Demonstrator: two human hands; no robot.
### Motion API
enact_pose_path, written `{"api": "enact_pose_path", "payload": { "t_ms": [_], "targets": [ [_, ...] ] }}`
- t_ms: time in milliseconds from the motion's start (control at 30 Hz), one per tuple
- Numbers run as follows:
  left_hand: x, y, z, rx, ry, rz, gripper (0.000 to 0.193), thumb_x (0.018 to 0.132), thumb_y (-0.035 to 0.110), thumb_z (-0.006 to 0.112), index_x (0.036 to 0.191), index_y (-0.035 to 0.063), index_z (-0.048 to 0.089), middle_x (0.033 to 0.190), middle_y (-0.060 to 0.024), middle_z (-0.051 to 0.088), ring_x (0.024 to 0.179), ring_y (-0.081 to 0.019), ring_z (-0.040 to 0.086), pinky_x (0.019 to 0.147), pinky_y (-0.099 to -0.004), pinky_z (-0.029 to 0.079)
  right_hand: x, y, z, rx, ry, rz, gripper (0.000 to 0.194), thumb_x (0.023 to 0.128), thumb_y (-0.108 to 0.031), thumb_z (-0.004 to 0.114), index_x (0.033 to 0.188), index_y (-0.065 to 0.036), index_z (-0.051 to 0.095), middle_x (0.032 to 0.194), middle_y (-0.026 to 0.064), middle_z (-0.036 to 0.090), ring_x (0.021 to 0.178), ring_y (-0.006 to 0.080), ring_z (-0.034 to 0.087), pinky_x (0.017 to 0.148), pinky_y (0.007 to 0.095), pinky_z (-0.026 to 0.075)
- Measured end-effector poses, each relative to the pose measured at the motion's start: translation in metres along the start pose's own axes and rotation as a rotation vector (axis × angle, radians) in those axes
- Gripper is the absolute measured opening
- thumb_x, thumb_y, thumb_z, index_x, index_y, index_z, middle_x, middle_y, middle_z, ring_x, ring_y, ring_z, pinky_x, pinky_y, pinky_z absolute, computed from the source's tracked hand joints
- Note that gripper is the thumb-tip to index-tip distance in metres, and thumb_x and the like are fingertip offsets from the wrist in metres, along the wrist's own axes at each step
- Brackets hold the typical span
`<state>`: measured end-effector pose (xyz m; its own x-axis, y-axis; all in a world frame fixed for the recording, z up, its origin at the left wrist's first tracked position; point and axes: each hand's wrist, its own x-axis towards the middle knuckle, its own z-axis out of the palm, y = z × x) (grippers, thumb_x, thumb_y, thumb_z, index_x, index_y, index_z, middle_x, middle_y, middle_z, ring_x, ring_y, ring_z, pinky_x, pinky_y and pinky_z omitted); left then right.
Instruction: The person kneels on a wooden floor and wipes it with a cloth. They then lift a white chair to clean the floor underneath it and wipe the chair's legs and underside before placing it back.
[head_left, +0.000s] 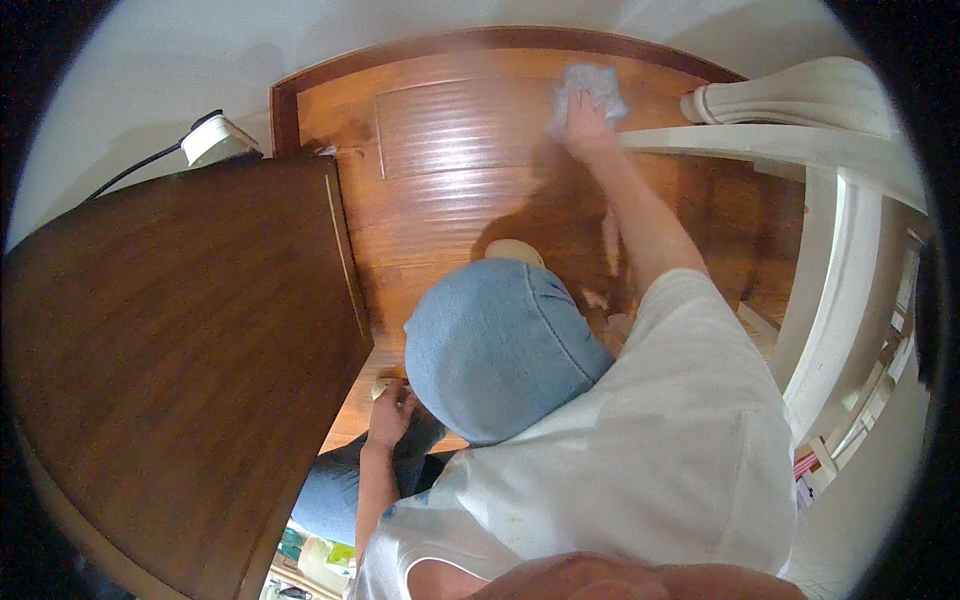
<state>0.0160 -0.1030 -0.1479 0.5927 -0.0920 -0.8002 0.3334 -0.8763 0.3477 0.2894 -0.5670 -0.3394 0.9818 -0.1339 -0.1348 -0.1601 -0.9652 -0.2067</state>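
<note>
My right arm reaches forward, and my right hand (589, 124) presses a crumpled grey-white cloth (589, 82) onto the glossy brown wood floor (450, 210). The cloth spreads out around my fingers, close to the far baseboard. Low on the left, my left hand (391, 416) hangs beside my bent knee with its fingers partly curled. It is close to the pale tip of a shoe or slipper (381, 388); whether it touches or holds anything is hidden. My denim-covered knee (502, 345) covers the floor in the middle, and another pale shoe tip (514, 250) shows beyond it.
A dark wooden furniture top (172, 360) fills the left side, its corner near my left hand. Behind it is a white power adapter or socket (217, 142) with a black cord. White furniture with a carved leg (795, 94) stands right. A brown baseboard (510, 37) lines the wall.
</note>
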Motion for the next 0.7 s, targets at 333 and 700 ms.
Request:
{"api": "enact_pose_path", "payload": {
  "t_ms": [333,700],
  "targets": [
    [0.007,0.010,0.002,-0.064,0.013,0.065,0.035,0.086,0.012,0.061,0.119,0.0020,0.055,0.099,-0.0215,0.067,0.094,-0.0360,0.065,0.080,-0.0416,0.051,-0.115,-0.032,0.029,-0.079,-0.148,-0.103,0.067,0.084,-0.025,0.061,0.140,0.000,0.034,0.145,0.0183,0.034,0.128,0.0482,0.033,0.103,0.0569,0.036],
    [-0.003,0.002,-0.003,0.013,-0.006,-0.018,0.034,0.087,0.015,0.062,0.117,-0.0014,0.055,0.099,-0.0217,0.067,0.092,-0.0358,0.065,0.080,-0.0414,0.051,0.079,-0.046,0.025,0.008,-0.159,-0.003,0.051,0.092,-0.019,0.046,0.141,-0.007,0.037,0.140,0.0201,0.039,0.123,0.0534,0.038,0.095,0.0585,0.043]
  ]
}}
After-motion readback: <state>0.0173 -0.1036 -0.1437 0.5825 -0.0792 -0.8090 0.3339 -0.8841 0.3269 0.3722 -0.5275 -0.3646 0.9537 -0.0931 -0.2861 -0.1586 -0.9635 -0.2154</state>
